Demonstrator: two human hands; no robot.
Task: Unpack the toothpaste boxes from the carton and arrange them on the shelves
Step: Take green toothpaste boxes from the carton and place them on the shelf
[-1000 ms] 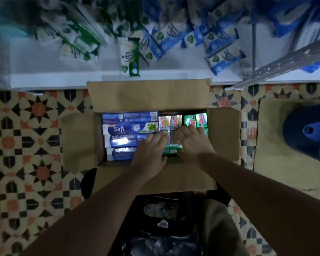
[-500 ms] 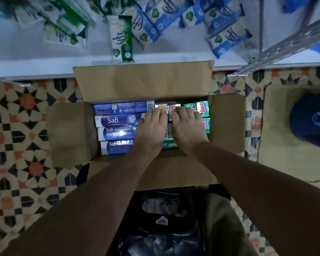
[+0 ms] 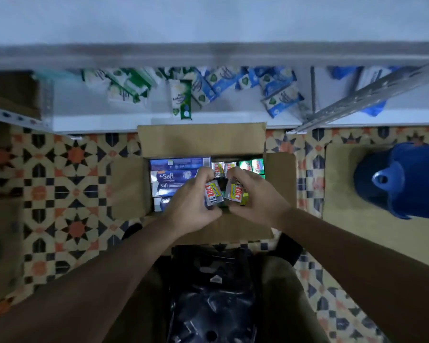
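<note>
Shelf [image 3: 97,115] lies just beyond the open carton [image 3: 201,139] on the tiled floor; bare room shows at its front left. Step in hand looks to be lifting out. Left hand [image 3: 192,201] grips one toothpaste box [image 3: 213,194], right hand [image 3: 254,194] grips another [image 3: 234,193], both above the carton. Next: clear the far flap, carry to shelf.

I see a patterned tile floor [image 3: 67,174] of black, orange and cream stars across the left side. At right a blue plastic container [image 3: 406,181] stands on a plain tan mat [image 3: 344,219]. Along the back lie wipe packets: a green-and-white group [image 3: 124,87] to the left, one green packet [image 3: 182,99] near the front edge, and blue-and-white ones [image 3: 278,95] to the right. A perforated metal rail [image 3: 372,95] slants beside those.
</note>
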